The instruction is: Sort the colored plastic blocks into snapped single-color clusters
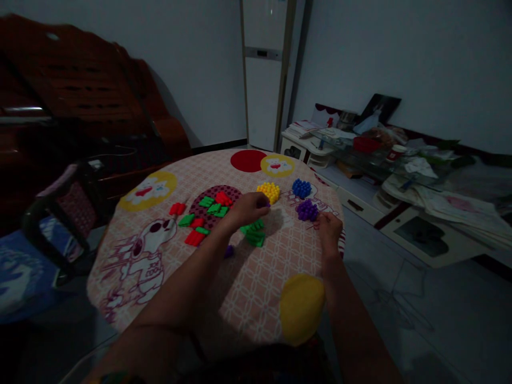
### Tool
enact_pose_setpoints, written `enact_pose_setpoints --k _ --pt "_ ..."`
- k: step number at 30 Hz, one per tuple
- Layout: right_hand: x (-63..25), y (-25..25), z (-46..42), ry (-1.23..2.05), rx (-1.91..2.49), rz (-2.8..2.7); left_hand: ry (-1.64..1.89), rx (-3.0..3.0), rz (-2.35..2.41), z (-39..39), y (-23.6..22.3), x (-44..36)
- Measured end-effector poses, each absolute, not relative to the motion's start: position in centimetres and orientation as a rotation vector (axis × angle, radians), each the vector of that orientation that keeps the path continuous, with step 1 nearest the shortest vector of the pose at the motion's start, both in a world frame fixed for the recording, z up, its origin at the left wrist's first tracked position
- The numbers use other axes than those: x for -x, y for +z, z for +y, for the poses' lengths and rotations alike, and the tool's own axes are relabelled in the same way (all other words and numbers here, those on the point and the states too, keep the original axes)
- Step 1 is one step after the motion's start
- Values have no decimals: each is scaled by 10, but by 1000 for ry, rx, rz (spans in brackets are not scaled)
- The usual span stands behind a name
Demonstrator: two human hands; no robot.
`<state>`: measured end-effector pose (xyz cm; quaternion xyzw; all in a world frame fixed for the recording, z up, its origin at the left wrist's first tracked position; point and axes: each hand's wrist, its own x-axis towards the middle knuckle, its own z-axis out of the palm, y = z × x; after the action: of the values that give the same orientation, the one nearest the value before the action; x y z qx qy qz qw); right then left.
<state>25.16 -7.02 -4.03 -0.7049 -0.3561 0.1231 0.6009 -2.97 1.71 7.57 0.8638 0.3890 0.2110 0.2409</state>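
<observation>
Left hand (251,209): fingers bent inward, pinching what looks like a small purple piece (268,203) at the tips.
Right hand (329,228): fingers curled close beside the purple cluster (307,211); I cannot tell whether they hold or touch anything.
Purple cluster: just left of my right fingertips, the nearest group to that hand.
Yellow cluster (269,191): just beyond my left fingers, bunched together.
Blue cluster (301,188): beyond the purple one, farther out than my right hand, also bunched.
Green pile (256,239): just nearer me than my left fingers.
Gathered by colour: yellow, blue and most of the purple, as I judge it.
Left mixed: red pieces (177,208) and green pieces (186,220) lie among each other, left of my left hand; one purple bit (229,251) sits beside that forearm.
</observation>
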Motion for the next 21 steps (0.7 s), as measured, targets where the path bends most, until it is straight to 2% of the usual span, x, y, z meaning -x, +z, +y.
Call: enact_pose_setpoints --k 9,21 --pt "-249 -37 -72 295 1624 -848 537 -2177 1003 60 45 -95" --pt "-249 -36 -73 311 1608 -843 428 -2358 1099 54 41 -120"
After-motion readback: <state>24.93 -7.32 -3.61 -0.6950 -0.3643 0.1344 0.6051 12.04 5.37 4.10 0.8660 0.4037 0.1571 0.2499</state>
